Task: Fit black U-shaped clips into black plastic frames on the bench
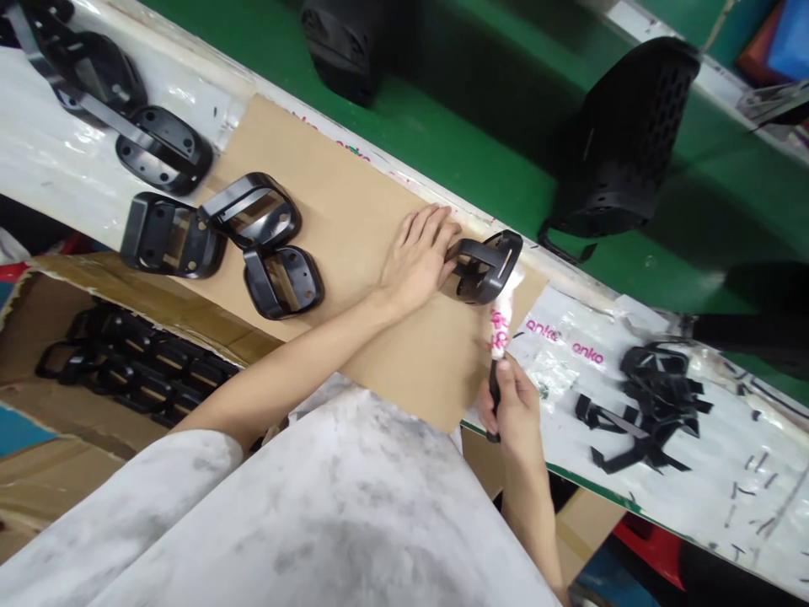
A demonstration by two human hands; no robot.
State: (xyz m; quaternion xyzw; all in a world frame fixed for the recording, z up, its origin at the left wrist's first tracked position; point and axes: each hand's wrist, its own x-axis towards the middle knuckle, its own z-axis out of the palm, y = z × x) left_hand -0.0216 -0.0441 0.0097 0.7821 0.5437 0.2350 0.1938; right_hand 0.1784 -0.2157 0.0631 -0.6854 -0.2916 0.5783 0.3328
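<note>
On a brown cardboard sheet (392,371), my left hand (417,261) has its thumb and forefinger closed at the left end of a black plastic frame (486,265). Its other fingers lie towards the sheet's far edge. My right hand (515,400) grips the black handle of what looks like a knife (499,333), its upper part wrapped in white film with pink lettering. The wrapped end points away from me and meets the frame's right underside; its tip is blurred and partly hidden. Three similar black frames (284,282) lie to the left on and beside the sheet.
More black frames (164,147) sit at the bench's far left. Below them an open carton (38,337) holds several frames. Black plastic scraps (645,413) lie on the film-covered bench (708,497) at right. Large black shells (625,143) stand on the green surface beyond.
</note>
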